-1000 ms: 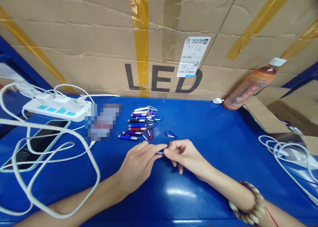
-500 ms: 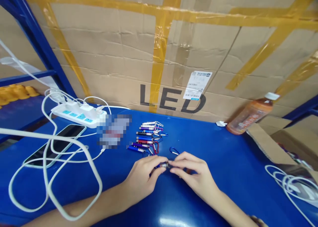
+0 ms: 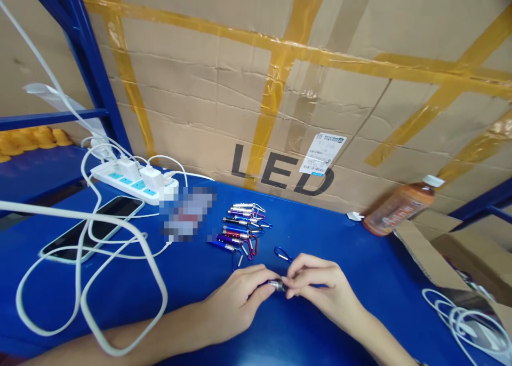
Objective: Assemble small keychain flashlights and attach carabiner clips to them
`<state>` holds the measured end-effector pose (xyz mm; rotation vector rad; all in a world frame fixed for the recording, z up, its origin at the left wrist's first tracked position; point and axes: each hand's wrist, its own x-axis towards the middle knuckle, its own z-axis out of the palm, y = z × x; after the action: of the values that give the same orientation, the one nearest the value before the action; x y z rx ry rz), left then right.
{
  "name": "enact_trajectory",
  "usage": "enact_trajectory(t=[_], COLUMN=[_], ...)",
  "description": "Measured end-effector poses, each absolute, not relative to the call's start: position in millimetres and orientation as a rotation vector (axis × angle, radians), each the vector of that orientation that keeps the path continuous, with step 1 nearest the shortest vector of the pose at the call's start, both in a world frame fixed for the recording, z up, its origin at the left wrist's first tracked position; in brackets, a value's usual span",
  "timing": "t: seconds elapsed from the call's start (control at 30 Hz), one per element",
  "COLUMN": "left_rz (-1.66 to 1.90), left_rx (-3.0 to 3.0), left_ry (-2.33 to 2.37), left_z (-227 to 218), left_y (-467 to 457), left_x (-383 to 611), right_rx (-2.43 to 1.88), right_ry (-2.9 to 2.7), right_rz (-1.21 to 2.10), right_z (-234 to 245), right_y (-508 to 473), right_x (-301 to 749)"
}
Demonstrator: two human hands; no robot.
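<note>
Between my two hands is a small keychain flashlight [image 3: 276, 285] with a pale label and a dark end. My left hand [image 3: 239, 296] pinches its barrel, hiding most of it. At the other end, my right hand [image 3: 326, 283] has its thumb and fingertips closed on the dark tip. A blue carabiner clip [image 3: 283, 255] shows just beyond my right fingers; I cannot tell what it is attached to. Behind my left hand lies a row of several similar flashlights [image 3: 236, 231] in silver, black, blue, red and purple, each with a carabiner clip on its right end.
A white power strip [image 3: 132, 183], a phone [image 3: 94, 228] and looped white cables [image 3: 150, 264] occupy the left. At right are an orange drink bottle [image 3: 400, 208], an open carton [image 3: 420, 256] and a coiled cable [image 3: 456, 315]. A large taped cardboard box [image 3: 208, 99] stands behind the blue table.
The camera view has tilted and shifted, so the scene sits lower. Both hands still hold the flashlight, and less of its blue barrel shows beyond my left fingers.
</note>
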<state>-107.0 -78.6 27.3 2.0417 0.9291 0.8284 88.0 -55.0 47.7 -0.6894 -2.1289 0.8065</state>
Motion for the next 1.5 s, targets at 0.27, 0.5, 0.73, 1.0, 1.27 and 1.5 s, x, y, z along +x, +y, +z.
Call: enact_trajectory(t=[0.27,0.5,0.73,1.0,1.27,1.5], left_rz=[0.914,0.932,0.950,0.896,0.824,0.871], left_rx=[1.996,1.921,1.953,2.110,2.200,2.223], left_ry=[0.917,0.938,0.894,0.812,0.760,0.826], left_z=[28.6,27.1,18.8,19.4,12.3,11.6], left_y=[-73.9,-73.8,-66.3,-63.1,-64.1,-67.7], left_x=[-110.7,-116.6,-119.4,-123.1,-121.7,-118.0], right_rx=[-0.686,-0.712,-0.718,-0.689,-0.660,-0.652], right_ry=[-2.228,-2.244,-2.226,-2.165,-2.050,-1.966], right_rz=[0.630,0.552,0.721,0.848,1.031,1.045], right_z=[60.8,67.4,66.7,59.8,35.7,28.0], right_y=[-49.4,-48.9,-47.4,-47.6,-50.8,-49.0], right_x=[81.8,77.2,75.2,79.8,80.1,76.8])
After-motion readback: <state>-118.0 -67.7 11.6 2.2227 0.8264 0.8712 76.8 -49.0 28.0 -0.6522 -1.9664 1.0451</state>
